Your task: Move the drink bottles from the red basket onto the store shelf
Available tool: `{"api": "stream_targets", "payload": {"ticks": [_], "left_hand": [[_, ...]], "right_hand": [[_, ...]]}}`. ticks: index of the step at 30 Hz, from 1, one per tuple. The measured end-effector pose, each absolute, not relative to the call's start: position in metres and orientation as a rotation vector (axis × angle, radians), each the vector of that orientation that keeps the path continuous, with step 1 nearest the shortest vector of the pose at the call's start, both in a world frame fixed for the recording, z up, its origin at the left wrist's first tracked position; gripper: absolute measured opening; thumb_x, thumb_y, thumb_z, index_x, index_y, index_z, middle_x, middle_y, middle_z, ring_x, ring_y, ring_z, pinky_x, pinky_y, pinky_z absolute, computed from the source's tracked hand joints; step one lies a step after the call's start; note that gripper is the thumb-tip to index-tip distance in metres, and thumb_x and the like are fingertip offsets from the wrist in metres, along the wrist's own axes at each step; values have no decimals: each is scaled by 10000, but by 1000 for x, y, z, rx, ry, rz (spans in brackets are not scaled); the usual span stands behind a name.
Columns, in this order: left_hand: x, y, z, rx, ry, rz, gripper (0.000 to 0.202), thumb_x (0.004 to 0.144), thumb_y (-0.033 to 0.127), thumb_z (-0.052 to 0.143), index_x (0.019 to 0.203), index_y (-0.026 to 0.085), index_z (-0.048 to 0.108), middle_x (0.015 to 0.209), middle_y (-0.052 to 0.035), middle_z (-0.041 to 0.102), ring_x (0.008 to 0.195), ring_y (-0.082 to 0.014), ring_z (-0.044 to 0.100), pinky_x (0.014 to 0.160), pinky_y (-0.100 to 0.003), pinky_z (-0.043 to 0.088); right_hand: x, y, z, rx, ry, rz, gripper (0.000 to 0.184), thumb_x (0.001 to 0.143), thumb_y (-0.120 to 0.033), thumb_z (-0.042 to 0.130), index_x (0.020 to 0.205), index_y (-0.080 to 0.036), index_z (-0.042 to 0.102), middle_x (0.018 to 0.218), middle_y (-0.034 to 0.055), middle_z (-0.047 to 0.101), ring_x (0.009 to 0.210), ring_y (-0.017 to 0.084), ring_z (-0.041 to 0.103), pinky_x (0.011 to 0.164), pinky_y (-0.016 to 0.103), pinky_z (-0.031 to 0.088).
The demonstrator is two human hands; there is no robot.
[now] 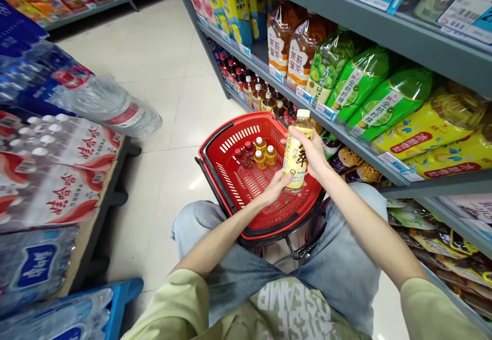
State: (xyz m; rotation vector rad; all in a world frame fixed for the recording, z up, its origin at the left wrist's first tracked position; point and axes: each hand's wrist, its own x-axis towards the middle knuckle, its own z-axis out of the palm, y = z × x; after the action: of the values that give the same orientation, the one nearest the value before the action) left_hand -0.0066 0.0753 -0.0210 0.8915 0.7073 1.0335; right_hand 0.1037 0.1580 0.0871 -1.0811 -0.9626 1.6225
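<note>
Over the right side of a red shopping basket I hold a drink bottle with a yellow label and a pale cap. Its top leans slightly to the right. My right hand is closed around the upper part, and my left hand grips it near the base. Inside the basket, several small bottles with white caps and yellow labels stand together. Beside them are small dark bottles with red caps. The basket stands between my knees.
Shelves of bottled drinks rise on the right, close to the basket. Large green bottles lean there. To the left, wrapped drink packs sit on a pallet near water bottles. Tiled floor runs between.
</note>
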Motion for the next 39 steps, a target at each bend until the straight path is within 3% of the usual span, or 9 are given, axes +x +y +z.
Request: {"api": "stream_targets", "payload": {"ticks": [7, 17, 22, 26, 35, 39], "left_hand": [[0, 64, -24, 720, 596, 948, 808, 755, 765, 649, 1179, 77, 659, 921, -187, 760, 798, -309, 748, 704, -394, 600], [0, 57, -17, 882, 612, 779, 765, 764, 753, 660, 1131, 83, 700, 998, -201, 761, 966, -328, 732, 874, -425, 575], [7, 59, -21, 976, 752, 881, 713, 765, 634, 744, 1253, 127, 623, 1096, -156, 747, 1046, -310, 701, 925, -428, 556], [9, 61, -24, 1027, 808, 958, 752, 744, 540, 792, 1316, 125, 535, 1221, -172, 686, 1098, -312, 665, 923, -421, 551], [7, 67, -27, 1071, 940, 1042, 772, 766, 533, 765, 1360, 161, 442, 1343, -155, 579, 1231, -315, 567, 1030, -442, 489], [6, 65, -24, 1055, 909, 1054, 728, 802, 502, 738, 1376, 176, 431, 1379, -150, 561, 1286, -316, 533, 1072, -459, 461]], "right_hand": [[100, 149, 86, -1150, -649, 1777, 454, 635, -437, 883, 894, -223, 577, 698, -41, 636, 588, 134, 602, 564, 277, 514], [123, 130, 91, -1163, -737, 1751, 482, 598, -439, 901, 897, -223, 591, 785, -31, 640, 698, 145, 607, 624, 277, 500], [119, 129, 84, -1237, -791, 1664, 561, 562, -411, 920, 970, -223, 583, 852, -20, 661, 750, 148, 622, 686, 287, 507], [116, 132, 74, -1270, -734, 1613, 601, 543, -396, 924, 1001, -227, 572, 861, -28, 659, 743, 142, 620, 679, 281, 499], [113, 149, 70, -1273, -652, 1672, 523, 561, -408, 923, 904, -232, 570, 757, -39, 655, 652, 133, 605, 595, 258, 491], [115, 153, 70, -1227, -672, 1745, 427, 666, -499, 846, 887, -233, 595, 703, -38, 643, 649, 144, 613, 603, 262, 499]]}}
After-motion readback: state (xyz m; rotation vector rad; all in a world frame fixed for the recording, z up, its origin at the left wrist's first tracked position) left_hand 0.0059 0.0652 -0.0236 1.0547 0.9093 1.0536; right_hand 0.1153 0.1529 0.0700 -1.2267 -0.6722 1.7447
